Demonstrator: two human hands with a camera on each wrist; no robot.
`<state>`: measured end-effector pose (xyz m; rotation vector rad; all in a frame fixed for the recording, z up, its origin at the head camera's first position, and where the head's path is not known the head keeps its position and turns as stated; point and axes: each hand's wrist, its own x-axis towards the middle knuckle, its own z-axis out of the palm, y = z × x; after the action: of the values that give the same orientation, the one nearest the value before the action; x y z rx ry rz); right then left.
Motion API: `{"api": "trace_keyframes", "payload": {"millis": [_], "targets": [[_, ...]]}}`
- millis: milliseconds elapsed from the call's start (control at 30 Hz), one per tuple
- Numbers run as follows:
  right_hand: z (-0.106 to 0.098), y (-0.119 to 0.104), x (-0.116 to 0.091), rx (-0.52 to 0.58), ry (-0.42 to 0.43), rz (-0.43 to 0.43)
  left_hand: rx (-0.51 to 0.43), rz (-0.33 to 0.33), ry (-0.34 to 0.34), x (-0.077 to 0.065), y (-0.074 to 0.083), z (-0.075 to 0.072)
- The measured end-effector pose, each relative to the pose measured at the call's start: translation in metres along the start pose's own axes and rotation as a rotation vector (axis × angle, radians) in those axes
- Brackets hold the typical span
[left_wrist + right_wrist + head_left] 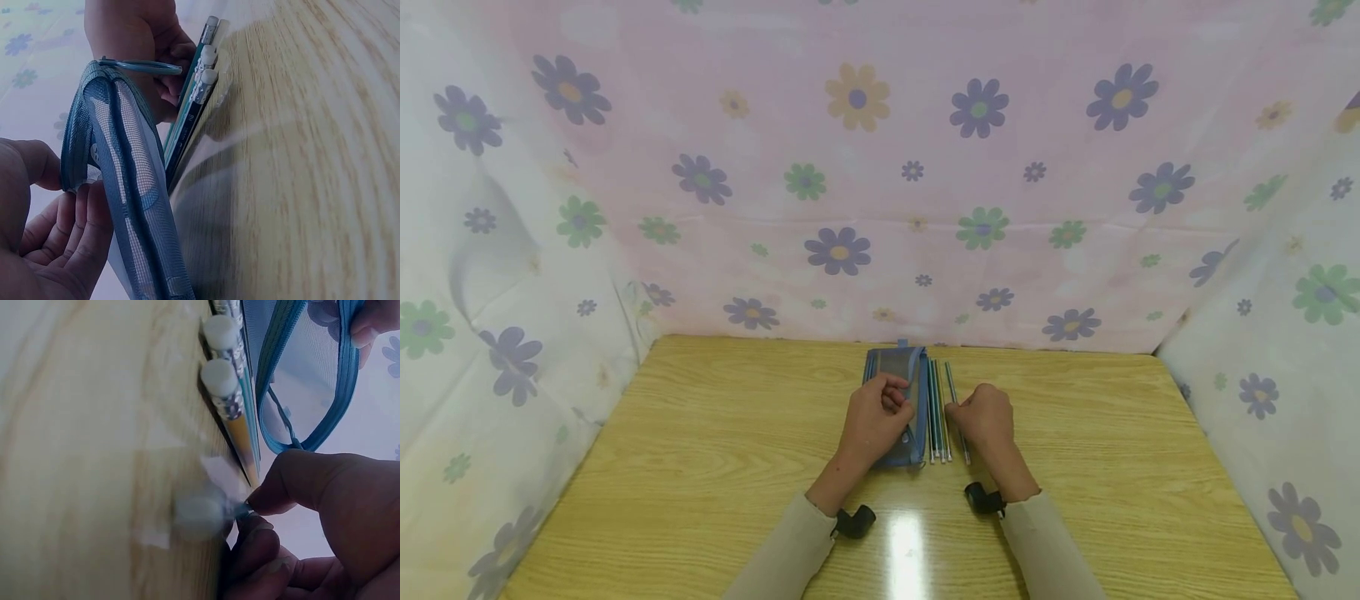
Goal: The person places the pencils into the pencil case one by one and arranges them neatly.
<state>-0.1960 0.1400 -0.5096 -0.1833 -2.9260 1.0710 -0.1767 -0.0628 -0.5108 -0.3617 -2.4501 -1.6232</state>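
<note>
A blue-edged mesh zip pencil pouch (891, 360) lies near the back of the table. My left hand (874, 421) pinches its zippered edge between thumb and fingers, and in the right wrist view the mouth of the pouch (349, 394) gapes. Just right of it several pencils (937, 400) lie side by side, their white eraser ends (220, 378) facing me. Apart from that row, my right hand (988, 417) pinches a single dark pencil (951, 380) by the shaft. Its eraser end looks blurred in the right wrist view.
The wood-grain table (737, 442) spreads to both sides of the pouch. Flower-patterned cloth (895, 175) hangs behind it and along the left and right. A black wrist camera (856, 522) sits on the left wrist, another (983, 500) on the right.
</note>
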Motion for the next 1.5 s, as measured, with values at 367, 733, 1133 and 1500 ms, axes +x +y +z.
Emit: {"api": "trace_keyframes", "payload": {"millis": [367, 733, 1133, 1500], "targets": [[0.0, 0.002, 0.002, 0.015, -0.031, -0.001, 0.004, -0.01, 0.013, 0.0, 0.0, -0.002], [-0.005, 0.003, 0.0, 0.076, -0.054, 0.02, 0.003, -0.007, 0.021, 0.001, 0.001, -0.004], [-0.01, -0.003, -0.002, 0.149, -0.097, -0.013, 0.003, -0.018, 0.017, 0.002, -0.002, -0.004], [-0.014, -0.01, -0.004, 0.214, -0.118, -0.035, 0.007, -0.011, 0.024, 0.002, -0.001, -0.005]]}}
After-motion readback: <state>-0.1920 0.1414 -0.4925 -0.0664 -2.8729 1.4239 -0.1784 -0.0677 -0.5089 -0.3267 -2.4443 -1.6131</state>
